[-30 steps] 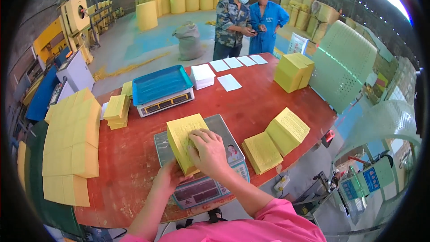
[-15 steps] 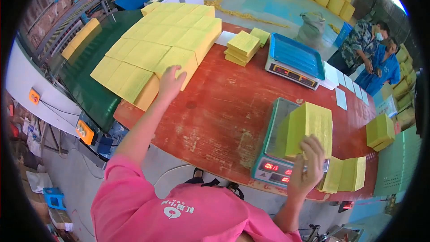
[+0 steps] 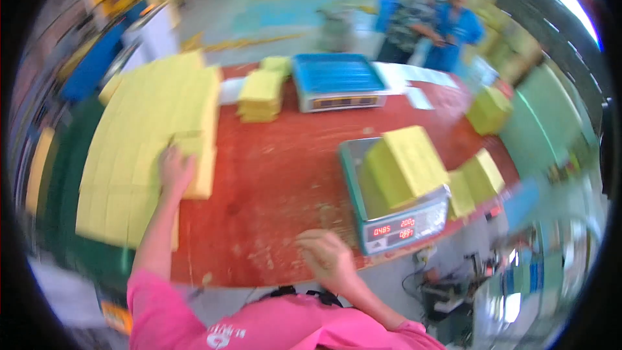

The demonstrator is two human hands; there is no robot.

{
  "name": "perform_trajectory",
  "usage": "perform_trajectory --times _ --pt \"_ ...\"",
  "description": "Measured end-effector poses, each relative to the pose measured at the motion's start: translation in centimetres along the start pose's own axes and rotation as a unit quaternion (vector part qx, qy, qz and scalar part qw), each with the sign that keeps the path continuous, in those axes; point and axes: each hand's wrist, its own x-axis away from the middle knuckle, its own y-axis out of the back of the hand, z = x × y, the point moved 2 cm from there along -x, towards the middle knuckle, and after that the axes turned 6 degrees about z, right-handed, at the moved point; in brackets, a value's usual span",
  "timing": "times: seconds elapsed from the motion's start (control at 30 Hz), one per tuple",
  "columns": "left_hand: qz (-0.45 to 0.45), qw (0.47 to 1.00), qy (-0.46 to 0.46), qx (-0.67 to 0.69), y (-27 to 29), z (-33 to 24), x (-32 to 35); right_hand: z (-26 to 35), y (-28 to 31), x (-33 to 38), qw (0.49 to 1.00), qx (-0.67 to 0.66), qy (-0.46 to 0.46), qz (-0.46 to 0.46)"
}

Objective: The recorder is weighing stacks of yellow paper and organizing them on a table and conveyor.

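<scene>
- left hand (image 3: 175, 170) stretched out to the left, palm down, fingers flat on the near corner of the big spread of yellow sheets (image 3: 146, 149); grips nothing that shows
- right hand (image 3: 326, 254) loosely curled, empty, resting at the near edge of the red table (image 3: 272, 181), just left of the weighing scale (image 3: 395, 220)
- both sleeves pink, coming in from the lower edge
- yellow sheets laid in overlapping rows over the left end of the table, hanging past its left side
- weighing scale has a grey body, red digits on its front, and a yellow stack (image 3: 405, 165) sitting tilted on its pan
- two more yellow stacks (image 3: 476, 181) just right of the scale, by the table edge
- small yellow pile (image 3: 260, 96) at the far side, beside a second scale with a blue top (image 3: 337, 81)
- white slips (image 3: 414, 87) on the far right of the table, another yellow stack (image 3: 489, 110) near them
- two people (image 3: 431, 23) stand beyond the table; picture motion-blurred
</scene>
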Motion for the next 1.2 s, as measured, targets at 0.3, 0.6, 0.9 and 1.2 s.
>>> perform_trajectory --times 0.3,0.6,0.9,1.2 --pt "0.107 0.992 0.024 0.056 0.2 -1.8 0.3 0.8 -0.7 2.7 0.999 -0.053 0.010 0.008" --pt "0.124 0.985 0.120 0.005 -0.5 4.1 -5.7 -0.8 1.4 7.1 0.998 -0.035 -0.043 0.000" --pt "0.148 0.983 0.096 0.044 -6.0 6.4 -7.2 -2.2 2.7 10.0 0.994 -0.056 -0.091 -0.029" --pt "0.160 0.978 0.118 0.067 -4.4 -3.4 -1.7 -2.1 2.8 8.5 0.993 -0.071 -0.093 -0.015"
